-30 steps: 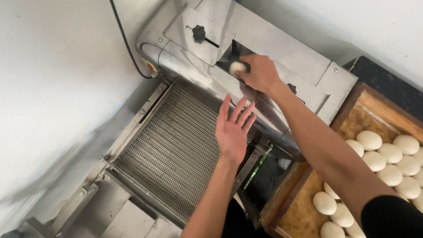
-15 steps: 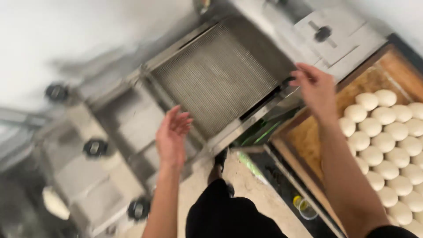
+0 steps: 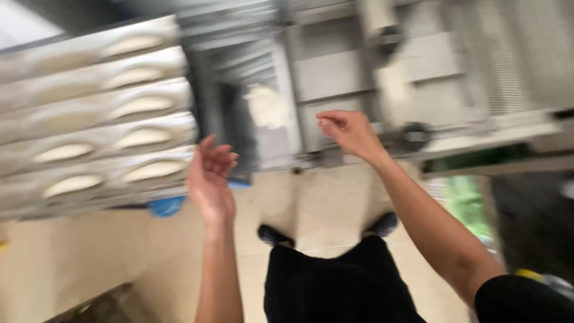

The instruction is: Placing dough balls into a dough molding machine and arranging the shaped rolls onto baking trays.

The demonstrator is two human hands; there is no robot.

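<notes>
Both your hands are empty, the left hand (image 3: 210,179) loosely spread near the stacked trays of flat dough pieces (image 3: 95,119) at nine o'clock, the right hand (image 3: 350,133) half-curled before the metal machine (image 3: 382,78) at twelve, nothing yet picked up.

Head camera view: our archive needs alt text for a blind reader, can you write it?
Blurred downward view: a person's left hand and right hand, both open and empty, reach toward a grey metal machine. At left stands a rack of trays with pale flattened dough pieces; below are a tiled floor and the person's dark shoes.
</notes>
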